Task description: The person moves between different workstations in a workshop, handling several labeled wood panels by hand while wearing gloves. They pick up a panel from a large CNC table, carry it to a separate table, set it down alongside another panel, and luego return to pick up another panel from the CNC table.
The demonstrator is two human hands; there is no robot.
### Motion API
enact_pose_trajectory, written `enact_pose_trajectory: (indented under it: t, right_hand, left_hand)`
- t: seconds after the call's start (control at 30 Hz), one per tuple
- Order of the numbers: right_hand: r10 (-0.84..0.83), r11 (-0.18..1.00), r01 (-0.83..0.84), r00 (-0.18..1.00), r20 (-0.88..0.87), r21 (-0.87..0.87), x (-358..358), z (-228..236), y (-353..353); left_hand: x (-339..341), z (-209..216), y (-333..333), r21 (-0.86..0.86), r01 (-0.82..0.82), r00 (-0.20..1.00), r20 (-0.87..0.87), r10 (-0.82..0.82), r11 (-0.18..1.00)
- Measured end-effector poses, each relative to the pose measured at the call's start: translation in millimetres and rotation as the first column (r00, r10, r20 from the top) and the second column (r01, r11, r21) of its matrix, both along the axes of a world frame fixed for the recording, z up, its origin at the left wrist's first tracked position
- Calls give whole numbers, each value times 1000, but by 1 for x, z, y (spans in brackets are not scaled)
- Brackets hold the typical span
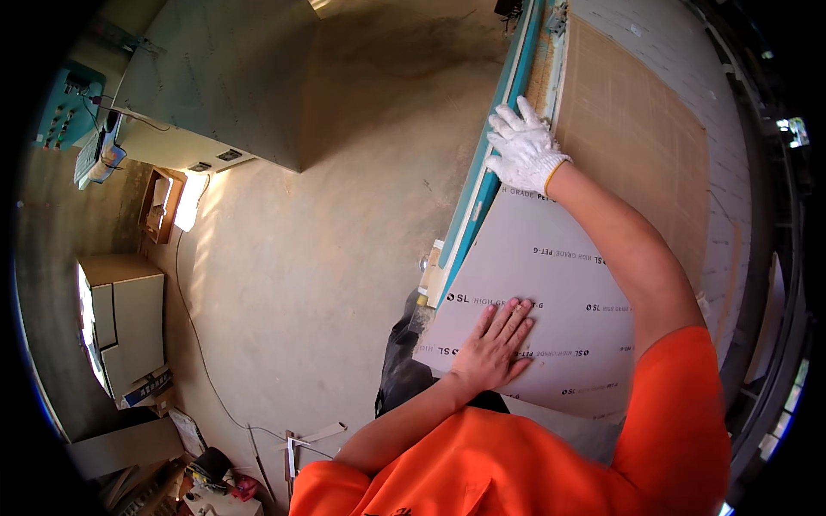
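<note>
My left hand, bare, lies flat with its fingers stretched out on a pale grey board covered in printed film. Farther up, my right hand wears a white knitted glove with a yellow cuff. Its fingers are spread over the far end of the board, beside a long teal and white rail that runs along the board's left side. Neither hand grips anything. What lies under the gloved palm is hidden.
Beyond the board lies a brown panel. A large grey cabinet stands at the upper left, a pale cabinet at the left. A thin cable crosses the concrete floor. Wood scraps and tools crowd the lower left.
</note>
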State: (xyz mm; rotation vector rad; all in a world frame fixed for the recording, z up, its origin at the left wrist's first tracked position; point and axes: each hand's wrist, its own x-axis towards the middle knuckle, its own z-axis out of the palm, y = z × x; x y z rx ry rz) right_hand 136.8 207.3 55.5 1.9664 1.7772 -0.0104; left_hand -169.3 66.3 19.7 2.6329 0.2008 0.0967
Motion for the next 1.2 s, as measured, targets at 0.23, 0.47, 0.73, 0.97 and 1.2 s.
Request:
enact_pose_trajectory:
  t: [0.23,0.47,0.73,0.97,1.2]
  right_hand:
    - [331,842,-519,715,-616,-149,-186,-21,-42]
    - [-330,867,394,913,241,-304,12,88,42]
    - [331,942,-287,884,-331,173,-39,-40,-17]
    - [465,725,-685,408,-786,73,-262,-37,-91]
    - [447,892,-423,784,-430,156,-153,-23,-27]
  left_hand:
    - [-1,-32,-11,-128,-54,991,-126,38,990]
    - [2,-7,0,-43,-33,998,-53,31,999]
    - [5,15,3,-1,-64,988,-139,63,998]
    - [20,-26,-12,-18,-130,991,37,131,991]
    - [17,-30,-12,-122,-252,948,169,270,960]
